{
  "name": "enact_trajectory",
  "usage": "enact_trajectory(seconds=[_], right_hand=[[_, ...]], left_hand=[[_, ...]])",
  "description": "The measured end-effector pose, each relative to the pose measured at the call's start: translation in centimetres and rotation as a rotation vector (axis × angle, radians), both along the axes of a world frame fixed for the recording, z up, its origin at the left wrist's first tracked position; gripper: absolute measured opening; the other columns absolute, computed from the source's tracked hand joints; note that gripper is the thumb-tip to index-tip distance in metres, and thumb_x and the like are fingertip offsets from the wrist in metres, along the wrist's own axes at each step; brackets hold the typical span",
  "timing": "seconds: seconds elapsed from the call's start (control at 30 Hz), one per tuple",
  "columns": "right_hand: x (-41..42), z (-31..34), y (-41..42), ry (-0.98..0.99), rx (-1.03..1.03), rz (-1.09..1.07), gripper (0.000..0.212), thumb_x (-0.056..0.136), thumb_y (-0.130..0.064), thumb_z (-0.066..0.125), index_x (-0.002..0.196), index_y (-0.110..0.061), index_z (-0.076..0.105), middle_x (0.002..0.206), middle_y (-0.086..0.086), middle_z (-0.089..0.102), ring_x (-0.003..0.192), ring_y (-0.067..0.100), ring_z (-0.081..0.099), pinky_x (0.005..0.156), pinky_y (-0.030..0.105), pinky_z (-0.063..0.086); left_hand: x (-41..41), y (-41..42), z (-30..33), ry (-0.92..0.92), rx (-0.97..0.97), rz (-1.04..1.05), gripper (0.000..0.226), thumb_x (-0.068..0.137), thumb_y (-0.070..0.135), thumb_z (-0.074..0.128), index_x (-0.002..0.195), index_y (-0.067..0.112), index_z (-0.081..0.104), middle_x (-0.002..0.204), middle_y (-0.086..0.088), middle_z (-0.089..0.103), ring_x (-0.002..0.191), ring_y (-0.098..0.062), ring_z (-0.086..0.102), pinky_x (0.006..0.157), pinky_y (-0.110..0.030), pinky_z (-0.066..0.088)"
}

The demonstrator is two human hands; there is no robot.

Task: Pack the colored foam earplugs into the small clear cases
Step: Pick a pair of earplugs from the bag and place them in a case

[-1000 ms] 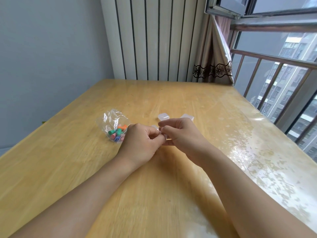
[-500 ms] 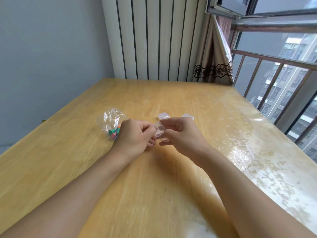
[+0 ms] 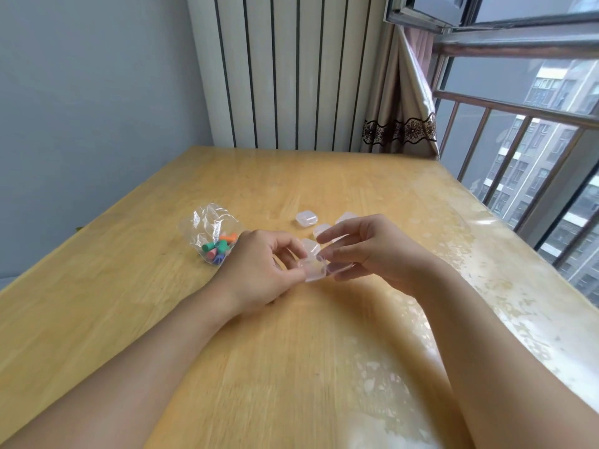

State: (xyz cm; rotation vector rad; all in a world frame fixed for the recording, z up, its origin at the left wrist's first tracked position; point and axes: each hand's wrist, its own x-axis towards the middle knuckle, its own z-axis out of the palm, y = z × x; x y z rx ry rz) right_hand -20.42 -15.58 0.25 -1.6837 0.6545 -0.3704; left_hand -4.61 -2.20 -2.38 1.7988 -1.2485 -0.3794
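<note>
Fingers of my left hand [image 3: 259, 270] and right hand [image 3: 372, 251] pinch an opened clear case [image 3: 312, 265]; bagged earplugs [image 3: 217, 247] lie just left.

Soft daylight is pouring in from the window [image 3: 531, 131] at the upper right, glaring in white patches across the glossy counter [image 3: 486, 286] at lower right, while wide-angle distortion is bending the frame edges and the hands [image 3: 372, 251] are blurring slightly.
</note>
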Motion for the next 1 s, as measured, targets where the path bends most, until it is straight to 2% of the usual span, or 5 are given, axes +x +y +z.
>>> enact_trajectory(seconds=[0.23,0.37,0.47,0.6,1.0], right_hand=[[0.7,-0.5,-0.2,0.163,-0.452,-0.088,0.014,0.079,-0.011,0.079,0.092,-0.016,0.078,0.083,-0.002,0.077,0.07,0.002,0.068,0.065,0.026,0.054],[1.6,0.5,1.7,-0.028,-0.815,-0.313,0.007,0.082,-0.018,0.072,0.08,-0.021,0.078,0.075,-0.015,0.07,0.067,-0.007,0.06,0.059,0.01,0.04],[3.4,-0.3,4.8,-0.075,-0.963,-0.109,0.007,0.086,-0.018,0.072,0.086,-0.021,0.078,0.082,-0.009,0.069,0.075,0.006,0.059,0.07,0.023,0.048],[5.3,-2.6,6.3,0.057,-1.002,-0.003,0.019,0.093,-0.018,0.066,0.108,-0.022,0.077,0.096,-0.004,0.066,0.092,0.016,0.058,0.08,0.037,0.052],[5.9,-3.9,5.7,0.136,-0.978,-0.051,0.023,0.098,-0.036,0.061,0.112,-0.026,0.076,0.095,-0.001,0.063,0.096,0.023,0.058,0.082,0.041,0.05]], left_hand=[[0.2,0.3,0.4,-0.11,-0.011,-0.016,0.015,0.076,0.03,0.085,0.087,0.027,0.075,0.061,0.008,0.067,0.042,0.003,0.05,0.051,-0.014,0.039],[3.8,1.3,3.1,-0.083,-0.307,0.317,0.009,0.08,0.024,0.077,0.073,0.024,0.073,0.058,0.003,0.063,0.046,-0.006,0.052,0.048,-0.019,0.044],[7.1,3.0,3.6,-0.237,-0.121,0.505,0.005,0.074,0.03,0.073,0.072,0.025,0.073,0.067,0.005,0.068,0.061,-0.012,0.061,0.063,-0.027,0.052],[8.2,3.6,2.6,-0.269,0.201,0.379,0.018,0.073,0.046,0.071,0.086,0.033,0.071,0.092,0.01,0.067,0.083,-0.016,0.063,0.079,-0.032,0.054],[6.8,2.4,1.8,-0.1,0.211,0.087,0.024,0.087,0.02,0.057,0.1,0.027,0.076,0.099,0.009,0.072,0.094,-0.015,0.066,0.085,-0.032,0.054]])
